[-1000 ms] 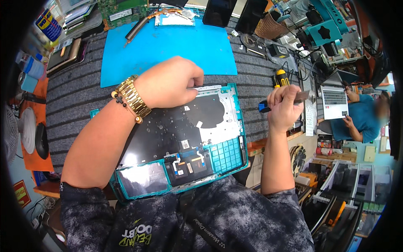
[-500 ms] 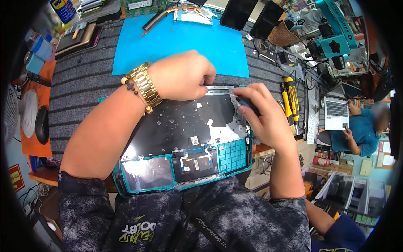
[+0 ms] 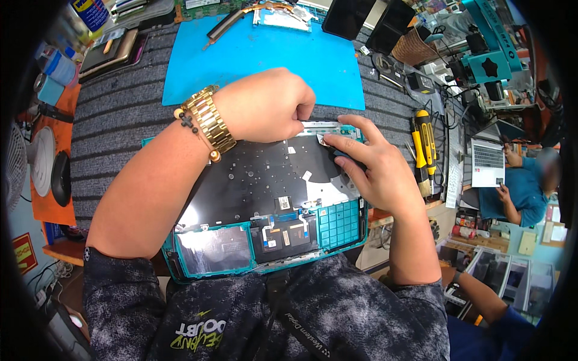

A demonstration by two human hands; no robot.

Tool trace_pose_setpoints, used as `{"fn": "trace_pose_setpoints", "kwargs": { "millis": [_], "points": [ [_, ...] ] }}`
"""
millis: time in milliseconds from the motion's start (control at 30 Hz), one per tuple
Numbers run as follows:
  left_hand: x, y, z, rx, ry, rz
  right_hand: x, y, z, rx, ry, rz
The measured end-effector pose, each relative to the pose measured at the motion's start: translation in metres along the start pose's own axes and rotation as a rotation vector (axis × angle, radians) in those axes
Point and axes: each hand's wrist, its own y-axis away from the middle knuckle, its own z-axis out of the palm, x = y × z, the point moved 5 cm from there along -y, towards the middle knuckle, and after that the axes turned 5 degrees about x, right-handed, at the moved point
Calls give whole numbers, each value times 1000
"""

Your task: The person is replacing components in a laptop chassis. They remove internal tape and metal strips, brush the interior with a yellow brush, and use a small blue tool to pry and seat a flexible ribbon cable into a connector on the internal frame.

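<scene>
Laptop casing [image 3: 253,186] beneath fingers [image 3: 349,146]

We have free room over the blue mat [image 3: 259,66], beyond the laptop shell [image 3: 241,180]; a dark rod [image 3: 227,27] obstructs its far part. Two dark screens [image 3: 346,18] crowd its far right corner. At the shell's far edge, only a narrow gap parts our left hand [image 3: 274,105] from our right hand [image 3: 380,165], which, with its tool [image 3: 345,157], blocks the corner. Our left forearm [image 3: 150,180] bars entry from the left. Rightward, bare cloth [image 3: 396,127] leaves passage up to the screwdriver [image 3: 426,132].
</scene>
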Motion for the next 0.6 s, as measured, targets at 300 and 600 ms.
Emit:
{"fn": "trace_pose_setpoints", "kwargs": {
  "millis": [300,600],
  "points": [
    [0,-1,0,-13,1,6,1,0,2,10,24,1],
    [-1,-1,-2,-60,22,-60,-1,1,5,18,52,41]
  ]
}}
